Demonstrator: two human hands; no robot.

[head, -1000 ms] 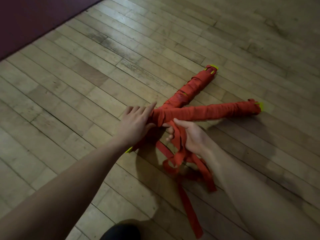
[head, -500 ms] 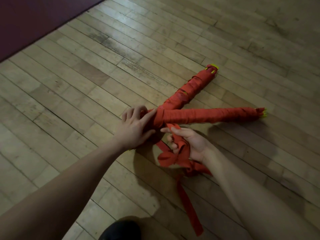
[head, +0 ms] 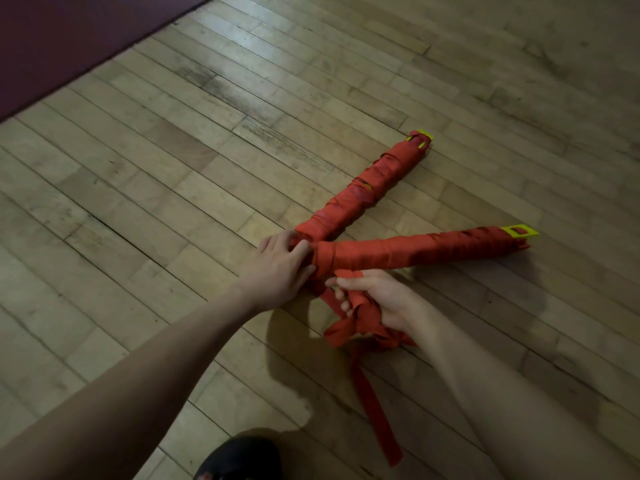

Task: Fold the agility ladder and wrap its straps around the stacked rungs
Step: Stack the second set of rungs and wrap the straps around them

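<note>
Two bundles of yellow rungs wrapped in red strap lie on the wooden floor in a V. The far bundle [head: 367, 192] points up and right; the near bundle [head: 419, 251] points right, its yellow tip showing. My left hand [head: 282, 268] grips the near end of the near bundle where the two meet. Just below it, my right hand [head: 377, 299] holds a bunch of loose red strap [head: 356, 323], thumb pinching the strap that leads onto the bundle. A loose strap tail [head: 377, 414] trails toward me on the floor.
Wooden floorboards [head: 173, 202] run all around. A dark red mat or wall edge [head: 69, 39] fills the top left corner. A dark shoe [head: 239, 459] shows at the bottom edge, between my arms.
The near bundle has swung a little toward me at its right end. My right hand has gathered more strap and lifted it closer to the bundle. My left hand has curled tighter round the end.
</note>
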